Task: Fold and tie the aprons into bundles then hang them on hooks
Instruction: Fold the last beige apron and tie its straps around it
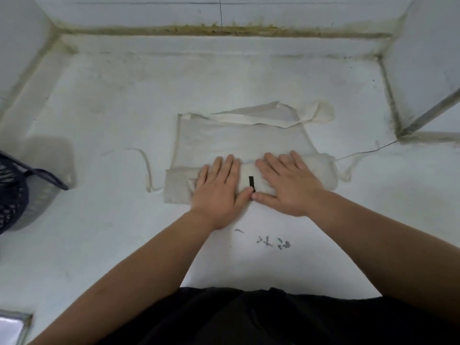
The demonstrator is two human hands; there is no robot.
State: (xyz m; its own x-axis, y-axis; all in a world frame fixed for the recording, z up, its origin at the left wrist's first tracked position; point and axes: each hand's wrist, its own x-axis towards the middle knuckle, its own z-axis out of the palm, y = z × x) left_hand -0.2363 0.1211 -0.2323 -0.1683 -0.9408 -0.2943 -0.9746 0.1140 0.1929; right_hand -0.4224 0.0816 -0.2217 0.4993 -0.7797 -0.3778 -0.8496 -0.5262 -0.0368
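Both flat hands, left (pixel 219 189), right (pixel 286 186), pressing rolled apron (pixel 239 143)

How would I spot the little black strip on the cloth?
On the white surface lies a cream apron, its near edge rolled up. Both hands press that roll: the black strip lies between left hand and right hand, the cloth's only dark mark.

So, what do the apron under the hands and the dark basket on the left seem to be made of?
The apron looks like thin off-white woven cloth, matte: it creases, folds softly and is slightly see-through. The basket seems moulded dark plastic, given its regular lattice holes and stiff rim, though it is blurred.
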